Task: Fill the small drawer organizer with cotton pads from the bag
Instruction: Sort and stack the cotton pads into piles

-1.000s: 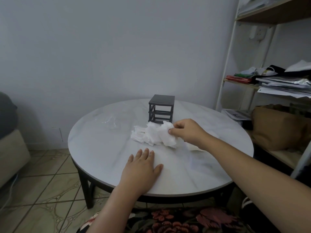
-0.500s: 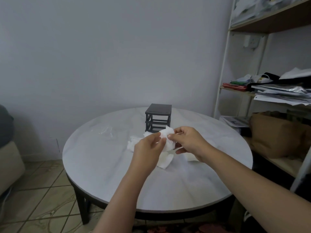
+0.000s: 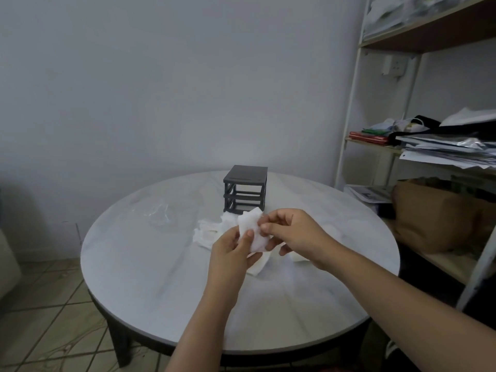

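1. Broadly, a round white table (image 3: 161, 291) fills the middle of the frame, standing on dark legs over a tiled floor.
2. Shelves (image 3: 429, 36) run up the right edge, stacked with papers, and a brown paper bag (image 3: 434, 218) sits on a low shelf at right centre.
3. A dark grey drawer organizer (image 3: 245, 189) stands upright near the table's far edge, at frame centre, its front an open frame.
4. The left hand (image 3: 230, 253) and the right hand (image 3: 295, 234) meet just below the organizer, raised above the tabletop.
5. A pile of cotton pads (image 3: 212, 232) lies on the table just left of the hands, near the organizer's foot.
6. A crumpled clear plastic bag (image 3: 161, 214) lies further left, apart from the pile.
7. One white pad (image 3: 252, 232) is held between both hands: the left thumb and fingers pinch its lower left side, and the right thumb and forefinger pinch its right edge.
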